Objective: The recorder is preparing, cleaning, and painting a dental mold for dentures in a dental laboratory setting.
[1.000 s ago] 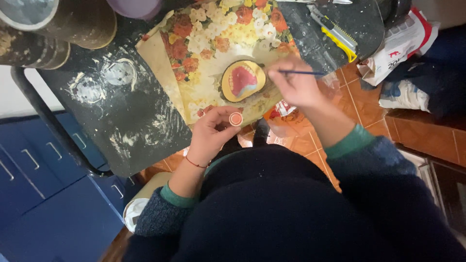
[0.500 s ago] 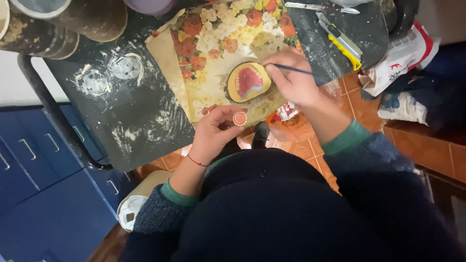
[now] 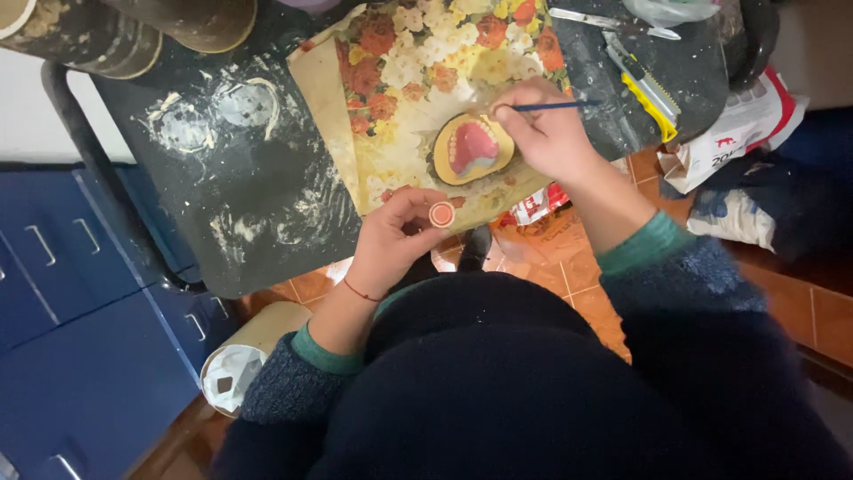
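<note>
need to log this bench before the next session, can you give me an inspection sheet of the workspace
surface: dark table top smeared with white residue, partly covered by a floral-print sheet.
job's things: yellow-rimmed oval piece with pink painted centre on the sheet; thin blue-handled brush; small round orange-pink paint pot.
clutter: yellow utility knife, scissors, stacked brown rolls at the table's far edge.
hands: left hand holds the paint pot; right hand holds the brush beside the oval piece.
cables: nothing seen.
surroundings: blue drawer cabinet, terracotta tile floor, white printed bags, paper cup on the floor.
</note>
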